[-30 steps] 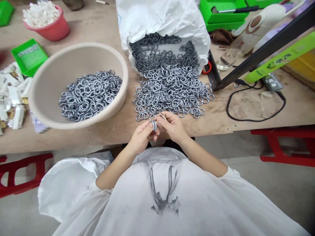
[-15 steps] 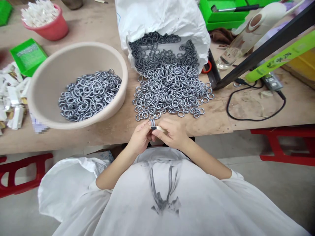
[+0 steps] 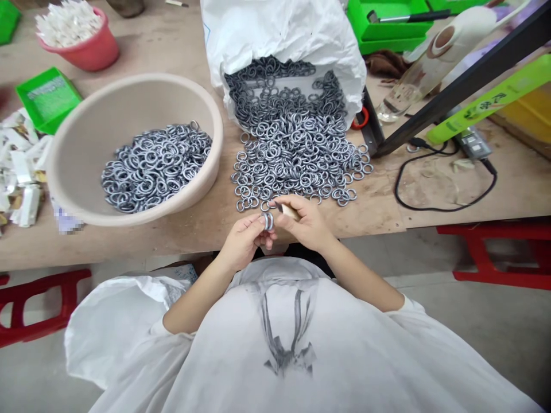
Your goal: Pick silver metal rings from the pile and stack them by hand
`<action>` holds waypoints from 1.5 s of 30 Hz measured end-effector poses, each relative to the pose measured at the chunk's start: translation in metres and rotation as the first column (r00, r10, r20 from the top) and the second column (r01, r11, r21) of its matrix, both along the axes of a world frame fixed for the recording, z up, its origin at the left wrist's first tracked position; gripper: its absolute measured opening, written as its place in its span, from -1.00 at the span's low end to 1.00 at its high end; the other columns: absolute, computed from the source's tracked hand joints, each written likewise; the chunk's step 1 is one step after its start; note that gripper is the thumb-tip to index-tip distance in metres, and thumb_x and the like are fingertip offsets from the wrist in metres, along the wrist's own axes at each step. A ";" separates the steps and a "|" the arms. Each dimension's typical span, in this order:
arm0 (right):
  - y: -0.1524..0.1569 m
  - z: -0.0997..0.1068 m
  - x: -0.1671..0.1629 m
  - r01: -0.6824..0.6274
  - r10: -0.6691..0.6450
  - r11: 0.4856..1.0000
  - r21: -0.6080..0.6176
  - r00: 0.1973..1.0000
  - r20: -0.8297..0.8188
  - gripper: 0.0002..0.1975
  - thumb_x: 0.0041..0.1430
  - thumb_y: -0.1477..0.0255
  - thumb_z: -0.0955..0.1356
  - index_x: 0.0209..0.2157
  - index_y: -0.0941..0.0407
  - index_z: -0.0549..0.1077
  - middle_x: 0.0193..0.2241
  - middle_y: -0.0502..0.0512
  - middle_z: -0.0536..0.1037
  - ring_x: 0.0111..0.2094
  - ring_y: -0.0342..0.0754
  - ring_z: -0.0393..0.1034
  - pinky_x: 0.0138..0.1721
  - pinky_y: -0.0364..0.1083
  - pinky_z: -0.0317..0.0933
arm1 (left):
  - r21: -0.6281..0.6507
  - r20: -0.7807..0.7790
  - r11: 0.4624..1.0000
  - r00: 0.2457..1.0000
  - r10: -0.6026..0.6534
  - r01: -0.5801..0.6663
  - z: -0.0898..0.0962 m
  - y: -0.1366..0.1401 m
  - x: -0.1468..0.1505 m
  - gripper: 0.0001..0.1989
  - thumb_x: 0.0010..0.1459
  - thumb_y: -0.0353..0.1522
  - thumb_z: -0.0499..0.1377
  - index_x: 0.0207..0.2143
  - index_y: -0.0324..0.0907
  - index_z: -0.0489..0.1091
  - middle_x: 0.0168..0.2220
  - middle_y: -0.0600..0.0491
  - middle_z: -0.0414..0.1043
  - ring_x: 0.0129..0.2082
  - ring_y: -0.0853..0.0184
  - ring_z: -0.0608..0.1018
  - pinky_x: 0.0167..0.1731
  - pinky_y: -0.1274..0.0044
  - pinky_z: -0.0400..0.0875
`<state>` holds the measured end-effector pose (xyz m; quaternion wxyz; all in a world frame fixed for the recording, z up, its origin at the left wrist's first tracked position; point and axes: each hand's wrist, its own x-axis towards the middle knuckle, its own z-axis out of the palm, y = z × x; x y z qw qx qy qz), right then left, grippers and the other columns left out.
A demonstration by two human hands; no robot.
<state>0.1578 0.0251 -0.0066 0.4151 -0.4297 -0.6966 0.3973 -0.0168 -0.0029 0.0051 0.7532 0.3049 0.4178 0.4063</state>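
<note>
Between its thumb and fingers, my left hand (image 3: 241, 242) pinches a few grey metal rings (image 3: 267, 221) near the table's front edge. My right hand (image 3: 307, 226), just beside it, is closed around a small tool with a pale handle (image 3: 291, 212) and a dark tip; its exact kind is unclear. That tip points toward the loose pile of grey rings (image 3: 297, 155), which spills out of a white sack (image 3: 279, 34). To the left, a large beige basin (image 3: 81, 143) holds many more such rings.
Left of the basin are a green tray (image 3: 47, 100), white pieces (image 3: 23, 166) and a red tub (image 3: 88, 49). A black post (image 3: 456, 86), a black cable (image 3: 398, 189) and a glass bottle (image 3: 398, 100) stand or lie at right. Red stools (image 3: 486, 252) flank the table.
My right hand has moved slightly up and away from the left, lifting the tool off the rings. The left hand keeps its rings, which now show more fully.
</note>
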 end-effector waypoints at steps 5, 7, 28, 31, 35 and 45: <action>-0.013 -0.001 -0.014 0.039 -0.049 0.994 0.107 0.994 0.094 -0.59 0.19 0.03 0.38 -0.15 0.06 0.55 -0.22 0.09 0.60 -0.18 0.00 0.46 -0.08 -0.02 0.28 | -0.081 0.044 0.992 0.994 0.102 -0.099 -0.005 0.006 0.000 -0.68 -0.03 -0.20 0.38 -0.37 -0.27 0.47 -0.52 0.09 0.44 -0.55 0.44 0.49 -0.52 0.60 0.45; -0.016 -0.004 -0.016 0.017 -0.043 0.988 0.155 0.985 0.165 -0.59 0.20 0.05 0.38 -0.09 0.06 0.55 -0.16 0.12 0.61 -0.13 0.01 0.46 -0.05 -0.02 0.28 | -0.160 0.100 0.975 0.981 0.169 -0.152 -0.006 0.009 0.002 -0.75 0.02 -0.27 0.35 -0.33 -0.27 0.47 -0.46 0.07 0.47 -0.52 0.45 0.49 -0.56 0.64 0.42; -0.016 0.010 -0.005 -0.048 0.029 0.992 0.116 0.986 0.163 -0.49 0.27 -0.05 0.25 -0.48 0.11 0.36 -0.53 -0.01 0.34 -0.46 -0.13 0.19 -0.40 -0.11 0.02 | -0.050 0.053 0.994 0.994 -0.097 0.099 -0.003 -0.001 0.004 -0.55 -0.02 -0.08 0.36 -0.52 -0.19 0.21 -0.65 0.24 0.07 -0.71 0.61 0.01 -0.73 0.70 -0.15; -0.024 0.012 -0.005 -0.108 0.047 0.975 0.196 0.955 0.292 -0.47 0.34 -0.02 0.17 -0.48 0.11 0.35 -0.53 0.00 0.35 -0.49 -0.13 0.17 -0.43 -0.10 -0.02 | -0.090 0.037 0.994 0.997 -0.062 0.065 -0.002 -0.002 0.005 -0.56 -0.03 -0.13 0.36 -0.53 -0.18 0.18 -0.66 0.26 0.02 -0.72 0.61 0.00 -0.73 0.71 -0.14; -0.026 0.014 -0.004 -0.120 0.029 0.962 0.245 0.938 0.345 -0.52 0.36 0.05 0.19 -0.48 0.10 0.36 -0.51 0.01 0.37 -0.48 -0.14 0.18 -0.42 -0.10 -0.01 | -0.104 0.033 0.993 0.998 -0.050 0.053 -0.001 -0.003 0.006 -0.55 -0.02 -0.10 0.35 -0.50 -0.18 0.19 -0.66 0.28 -0.01 -0.72 0.61 -0.01 -0.74 0.72 -0.13; -0.020 0.002 -0.002 -0.105 0.076 0.990 0.096 0.961 0.266 -0.51 0.35 0.13 0.23 -0.59 0.11 0.21 -0.61 -0.07 0.27 -0.54 -0.19 0.11 -0.45 -0.13 -0.09 | -0.019 0.024 0.980 0.980 -0.198 0.199 -0.006 -0.005 -0.005 -0.53 0.05 -0.06 0.31 -0.52 -0.19 0.18 -0.65 0.26 0.01 -0.71 0.61 -0.02 -0.72 0.70 -0.15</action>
